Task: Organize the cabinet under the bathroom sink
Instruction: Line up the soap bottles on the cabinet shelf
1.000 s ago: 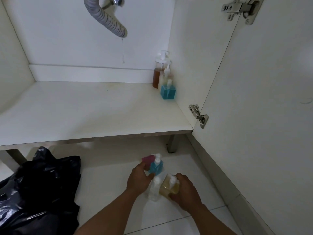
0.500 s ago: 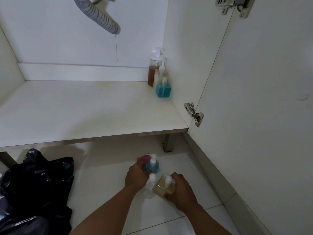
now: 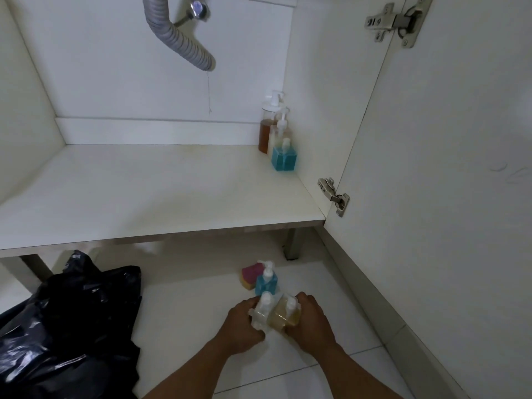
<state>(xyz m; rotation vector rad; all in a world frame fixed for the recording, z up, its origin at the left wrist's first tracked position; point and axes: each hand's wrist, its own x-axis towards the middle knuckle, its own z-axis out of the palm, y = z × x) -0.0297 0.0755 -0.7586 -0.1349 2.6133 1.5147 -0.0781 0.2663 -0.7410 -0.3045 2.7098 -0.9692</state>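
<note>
Low in the centre, the left hand [image 3: 241, 326] curls round a clear pump bottle [image 3: 260, 313] and the right hand [image 3: 312, 321] round an amber pump bottle [image 3: 285, 315], the two bottles touching. Just beyond stand a blue pump bottle [image 3: 266, 283] and a pink sponge [image 3: 251, 274], with a black plastic bag [image 3: 72, 326] at lower left. Farther up, the cabinet shelf [image 3: 158, 191] holds a square blue bottle [image 3: 283, 158], a pale bottle [image 3: 280, 132] and a tall brown bottle [image 3: 266, 131] in its right rear corner, below the grey drain hose [image 3: 178, 36].

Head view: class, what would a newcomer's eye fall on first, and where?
Low in the middle, the left hand grips a clear bottle and the right hand an amber bottle, side by side. A black bag slumps on the floor at lower left. A grey hose hangs at the top of the cabinet.
</note>
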